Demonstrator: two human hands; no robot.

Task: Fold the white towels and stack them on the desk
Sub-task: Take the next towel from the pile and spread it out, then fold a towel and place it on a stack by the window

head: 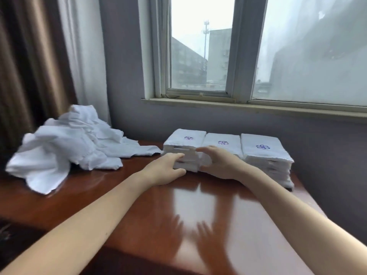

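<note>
- Head view: three stacks of folded towels [223, 142] sit side by side at the back of the bench [198, 205], below the window [202, 56], so much of the job looks done.
- A crumpled heap [69, 143] of unfolded ones waits at the bench's left end, well apart from my hands.
- My left hand [168, 168] and right hand [218, 163] clasp the near end of the left stack [185, 143], fingers [178, 155] curled over it, seemingly squaring it.

The glossy reddish-brown surface [198, 211] bears three folded towel stacks [222, 139] just beyond the left hand [166, 169] and right hand [220, 163], and a crumpled towel heap [65, 147] farther left.
</note>
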